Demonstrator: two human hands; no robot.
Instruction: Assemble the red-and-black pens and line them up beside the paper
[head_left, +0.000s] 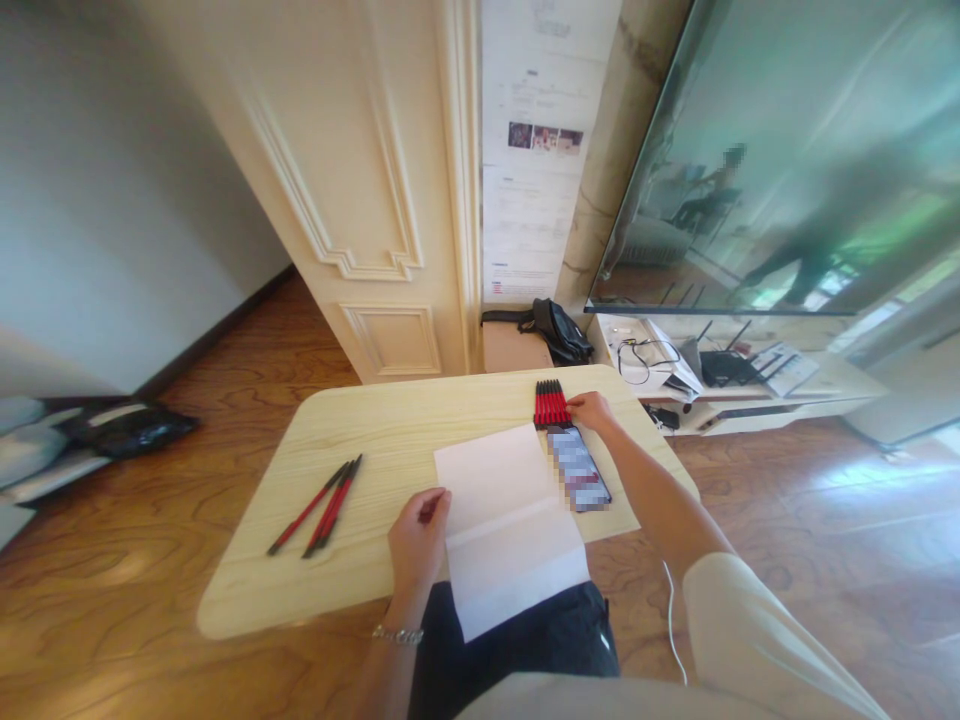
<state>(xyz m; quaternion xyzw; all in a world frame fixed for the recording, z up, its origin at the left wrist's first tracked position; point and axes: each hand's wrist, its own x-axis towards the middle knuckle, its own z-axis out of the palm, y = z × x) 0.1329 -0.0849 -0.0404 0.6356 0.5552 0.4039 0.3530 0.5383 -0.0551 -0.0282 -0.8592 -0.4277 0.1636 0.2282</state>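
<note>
My left hand [418, 535] is curled closed at the left edge of a white sheet of paper [510, 525], with a small red thing, seemingly a pen end, between its fingers. The paper lies on a pale wooden table [360, 430] and hangs over its near edge. My right hand [592, 410] reaches to the far side of the table, its fingers resting against a row of several red-and-black pens [551, 403] laid side by side. A phone [578, 467] lies just in front of that row. Three more red-and-black pens [322, 505] lie loose at the table's left.
A cream panelled door [352, 190] stands behind the table. A black bag [559, 330] sits on a box beyond the far edge. A large screen [787, 150] leans at the right over a low white shelf [750, 385] with cables and a router. Dark bags [124, 428] lie on the wooden floor at left.
</note>
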